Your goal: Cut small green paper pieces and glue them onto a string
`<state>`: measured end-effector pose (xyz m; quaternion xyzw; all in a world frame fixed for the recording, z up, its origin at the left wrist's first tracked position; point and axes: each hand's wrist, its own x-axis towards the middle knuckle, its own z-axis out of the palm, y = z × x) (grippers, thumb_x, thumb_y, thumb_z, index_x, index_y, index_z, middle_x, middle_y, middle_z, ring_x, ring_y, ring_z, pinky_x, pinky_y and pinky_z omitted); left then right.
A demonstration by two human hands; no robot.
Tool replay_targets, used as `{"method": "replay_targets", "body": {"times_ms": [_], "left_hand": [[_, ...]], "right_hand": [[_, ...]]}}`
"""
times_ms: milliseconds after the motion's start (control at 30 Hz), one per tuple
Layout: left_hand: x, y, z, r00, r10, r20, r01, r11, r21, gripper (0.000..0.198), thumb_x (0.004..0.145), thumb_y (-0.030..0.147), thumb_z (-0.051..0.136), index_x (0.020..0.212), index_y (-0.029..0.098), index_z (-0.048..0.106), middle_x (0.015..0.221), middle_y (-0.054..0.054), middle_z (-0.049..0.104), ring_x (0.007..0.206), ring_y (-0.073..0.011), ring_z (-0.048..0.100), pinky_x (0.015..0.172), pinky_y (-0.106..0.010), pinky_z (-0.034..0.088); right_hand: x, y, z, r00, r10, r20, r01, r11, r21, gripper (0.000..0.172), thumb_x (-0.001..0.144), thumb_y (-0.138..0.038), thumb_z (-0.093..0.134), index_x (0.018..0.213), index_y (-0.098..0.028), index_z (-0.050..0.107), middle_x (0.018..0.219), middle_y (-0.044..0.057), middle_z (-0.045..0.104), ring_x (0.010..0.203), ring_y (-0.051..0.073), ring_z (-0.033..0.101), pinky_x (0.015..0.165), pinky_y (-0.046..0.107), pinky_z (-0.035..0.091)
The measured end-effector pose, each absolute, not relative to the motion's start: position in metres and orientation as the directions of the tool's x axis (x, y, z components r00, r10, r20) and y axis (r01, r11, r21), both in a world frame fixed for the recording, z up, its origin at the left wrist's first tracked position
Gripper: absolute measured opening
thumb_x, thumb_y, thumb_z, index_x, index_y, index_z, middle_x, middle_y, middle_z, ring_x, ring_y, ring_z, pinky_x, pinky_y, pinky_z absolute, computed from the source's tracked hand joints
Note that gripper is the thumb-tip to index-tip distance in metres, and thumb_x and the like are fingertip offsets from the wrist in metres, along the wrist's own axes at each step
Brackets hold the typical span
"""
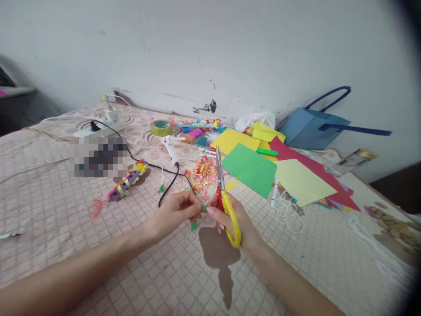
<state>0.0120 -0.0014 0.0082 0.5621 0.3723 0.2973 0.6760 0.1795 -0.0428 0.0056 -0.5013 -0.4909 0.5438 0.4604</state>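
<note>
— Fingers [189,212] of the left hand [174,215]: how are they set?

— Closed in a pinch on a tiny green scrap [204,208], which is held between the two hands, above the quilted cloth [158,285]. Its right edge is met by the thumb of the right hand [235,215]; whether it is gripped there too cannot be told. By that right hand the scissors [226,202] are held in curled fingers, blades pointed away and nearly together.

— What could go wrong?

— The scrap could be dropped, since so little of it is offered to the pinch and the right hand is shared with the scissors. If it were lost among the paper bits [204,175], it might be found only with trouble. A fingertip could be nicked if the blades were swung round unwatched. The glue gun [171,150] might be dragged if its black cord [165,188] were caught by the left hand; whether it is hot cannot be seen.

— And the surface, the room?

— The pale cloth is darkened beneath the hands by what seems their shadow [219,250]. Coloured sheets [250,171] are heaped to the right, with a blue bag [312,127] set behind them, near a scuffed white wall [164,52].
</note>
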Motion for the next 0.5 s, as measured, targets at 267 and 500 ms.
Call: {"method": "replay_targets", "body": {"times_ms": [267,500], "left_hand": [[0.013,-0.002,0.007,0.589,0.788,-0.18,0.022,0.207,0.978,0.024,0.071,0.032,0.069,0.071,0.012,0.055,0.06,0.001,0.061,0.055,-0.0096,0.055,0.055,-0.022,0.044],[0.009,0.001,0.016,0.403,0.911,-0.082,-0.249,0.196,0.949,0.02,0.077,0.031,0.066,0.075,0.014,0.055,0.07,-0.002,0.067,0.066,-0.0105,0.061,0.065,-0.022,0.048]], "right_hand": [[0.179,-0.042,0.002,-0.058,0.993,-0.104,0.049,-0.101,-0.994,0.022,0.072,-0.03,0.063,0.081,-0.021,0.045,0.068,-0.006,0.049,0.043,0.006,0.042,0.036,0.017,0.037],[0.177,-0.05,0.003,-0.117,0.993,-0.03,0.152,-0.012,-0.988,0.027,0.085,-0.045,0.05,0.078,-0.02,0.043,0.058,-0.008,0.039,0.044,0.007,0.037,0.042,0.02,0.035]]}}
